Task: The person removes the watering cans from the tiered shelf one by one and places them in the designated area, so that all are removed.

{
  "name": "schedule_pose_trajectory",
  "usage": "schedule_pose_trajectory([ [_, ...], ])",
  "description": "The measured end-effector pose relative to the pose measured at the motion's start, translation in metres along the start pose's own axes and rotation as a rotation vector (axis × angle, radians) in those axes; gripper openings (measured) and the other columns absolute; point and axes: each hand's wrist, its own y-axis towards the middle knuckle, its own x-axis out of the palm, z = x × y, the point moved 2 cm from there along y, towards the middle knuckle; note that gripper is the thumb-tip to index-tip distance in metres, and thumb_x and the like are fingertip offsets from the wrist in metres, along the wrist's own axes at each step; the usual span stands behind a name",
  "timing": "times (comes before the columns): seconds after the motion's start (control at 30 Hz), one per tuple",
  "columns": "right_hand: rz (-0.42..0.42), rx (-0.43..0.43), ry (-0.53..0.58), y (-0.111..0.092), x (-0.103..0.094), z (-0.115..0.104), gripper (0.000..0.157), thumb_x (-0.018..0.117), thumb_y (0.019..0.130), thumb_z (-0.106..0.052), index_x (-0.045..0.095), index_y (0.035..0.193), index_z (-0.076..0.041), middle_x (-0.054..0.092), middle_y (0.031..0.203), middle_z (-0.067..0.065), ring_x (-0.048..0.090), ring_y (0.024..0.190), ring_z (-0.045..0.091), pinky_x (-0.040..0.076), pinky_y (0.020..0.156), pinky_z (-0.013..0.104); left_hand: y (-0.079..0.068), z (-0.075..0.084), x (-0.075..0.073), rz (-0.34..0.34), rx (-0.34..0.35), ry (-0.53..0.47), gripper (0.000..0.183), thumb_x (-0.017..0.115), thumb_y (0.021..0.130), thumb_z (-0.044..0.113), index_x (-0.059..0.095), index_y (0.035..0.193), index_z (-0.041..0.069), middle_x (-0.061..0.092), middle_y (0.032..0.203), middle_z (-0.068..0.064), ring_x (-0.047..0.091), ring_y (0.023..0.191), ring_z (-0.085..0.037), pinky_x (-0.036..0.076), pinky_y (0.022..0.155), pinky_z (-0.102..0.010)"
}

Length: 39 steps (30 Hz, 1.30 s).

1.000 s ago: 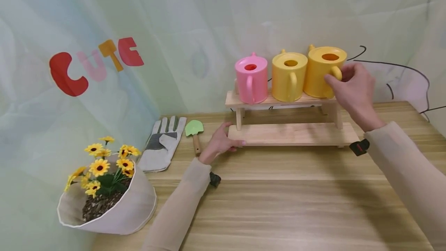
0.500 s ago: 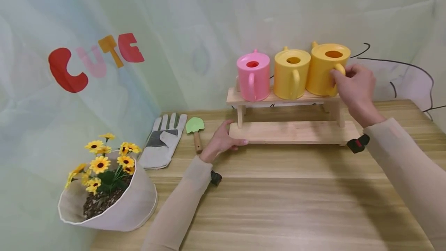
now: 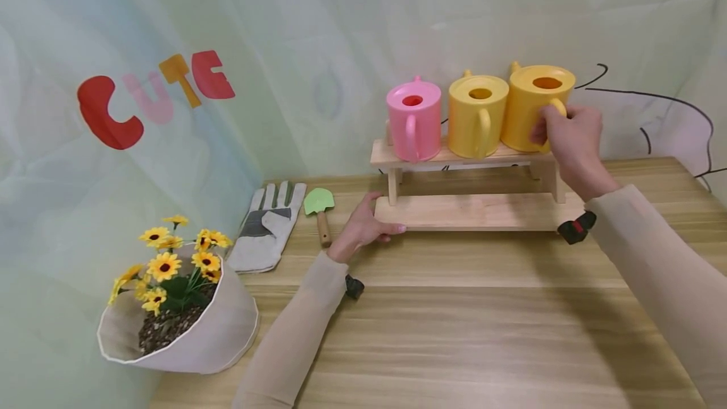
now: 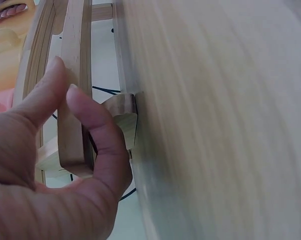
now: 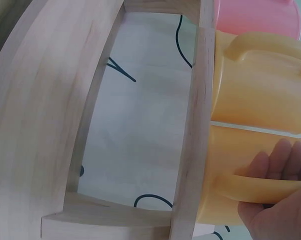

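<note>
On the upper shelf of a two-tier wooden stand [image 3: 454,212] three watering cans stand upright in a row. The pink watering can [image 3: 402,126] is at the left, one yellow watering can [image 3: 464,126] in the middle and another yellow watering can [image 3: 519,122] at the right. My right hand [image 3: 576,141] holds the rightmost can's handle [image 5: 260,189], its fingers curled between handle and body in the right wrist view. My left hand [image 3: 365,226] grips the left end of the lower board [image 4: 73,135] between thumb and index finger.
A white pot [image 3: 218,343] of yellow flowers [image 3: 163,266] stands at the left. Behind it lie a grey-and-white work glove [image 3: 258,251] and a small green trowel [image 3: 320,202] on the wooden tabletop [image 3: 443,333]. A fabric backdrop [image 3: 318,30] rises behind the stand.
My right hand has shifted slightly on the rightmost can's handle, its fingers reaching further left past it. The head view has drifted a little. The left hand keeps its grip on the stand.
</note>
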Motion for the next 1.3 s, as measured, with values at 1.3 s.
schedule_pose_trajectory([
  [1.3,0.110,-0.048,-0.032,-0.0082,-0.0022,0.0060,0.041,0.046,0.106,-0.027,0.056,0.068,-0.014,0.059,0.066,-0.011,0.058,0.069,0.015,0.050,0.055,0.023,0.0000,-0.0005,0.0000,-0.013,-0.027,-0.055,0.107,0.091,0.088,0.002,0.023,0.171,0.008,0.056,0.124,-0.020,0.061,0.059,-0.010,0.057,0.054,-0.020],
])
